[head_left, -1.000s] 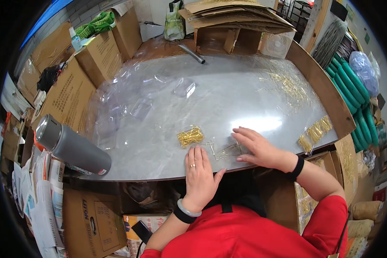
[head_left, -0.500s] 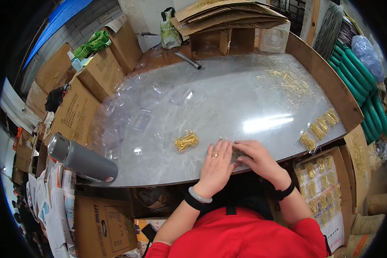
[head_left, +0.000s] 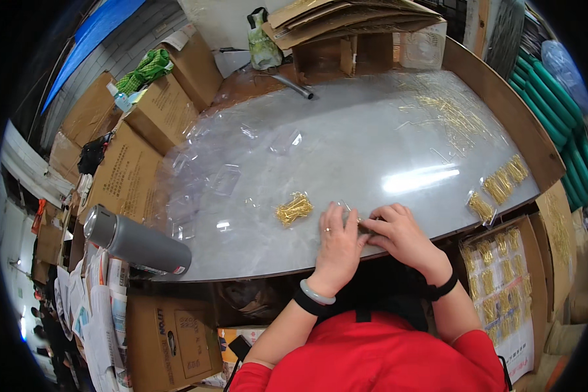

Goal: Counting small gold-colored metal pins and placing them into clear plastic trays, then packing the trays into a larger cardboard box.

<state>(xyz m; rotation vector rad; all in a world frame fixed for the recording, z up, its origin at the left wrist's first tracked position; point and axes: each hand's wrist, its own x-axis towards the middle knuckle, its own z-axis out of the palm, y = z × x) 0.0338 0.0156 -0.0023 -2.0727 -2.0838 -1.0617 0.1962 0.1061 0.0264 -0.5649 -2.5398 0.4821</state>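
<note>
Close together at the table's near edge, my left hand (head_left: 338, 247) and my right hand (head_left: 404, 236) work over something small, mostly covered by the fingers. A bit of gold-coloured wire (head_left: 359, 221) shows in the gap between them. My left fingers are bent down onto the tabletop, pressed together. The right thumb and fingers are closed in a pinch. Left of my left hand lies a heap of gold wire pins (head_left: 294, 209). Clear plastic bags (head_left: 225, 179) are spread farther left.
A grey bottle (head_left: 137, 242) lies tilted at the left edge. Loose gold wire pins (head_left: 454, 117) are scattered far right; filled clear packets (head_left: 498, 187) sit near the right rim. Cardboard boxes (head_left: 160, 111) line the left, a wooden rim (head_left: 503, 98) the right. More packets cover a board (head_left: 503, 287) below.
The view has shifted slightly. My left fingers, flatter before, are now bent and spread a little from the right hand; gold wire shows between the hands.
</note>
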